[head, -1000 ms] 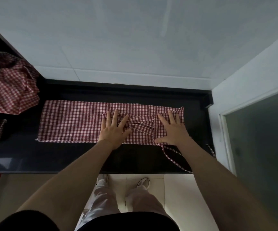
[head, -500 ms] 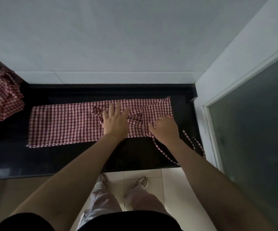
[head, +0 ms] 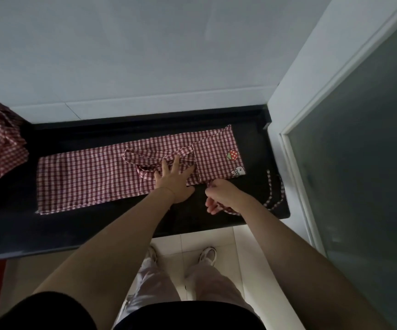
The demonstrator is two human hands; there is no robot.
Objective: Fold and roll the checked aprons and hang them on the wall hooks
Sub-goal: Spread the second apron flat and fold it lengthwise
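Apron (head: 85,179): woven checked cloth, matt, with printed patches. Counter (head: 216,217): black, smooth, faintly glossy stone-like slab. Wall (head: 145,55): smooth pale tile, slight sheen. Door panel (head: 359,163): frosted glass. Floor (head: 247,246): glossy tile

Head-worn view, steeply downward

Glossy black stone counter (head: 216,220) under the hands; pale grey tiled wall (head: 145,55) beyond; frosted glass panel (head: 364,163) right; cream floor tiles (head: 247,244) below.
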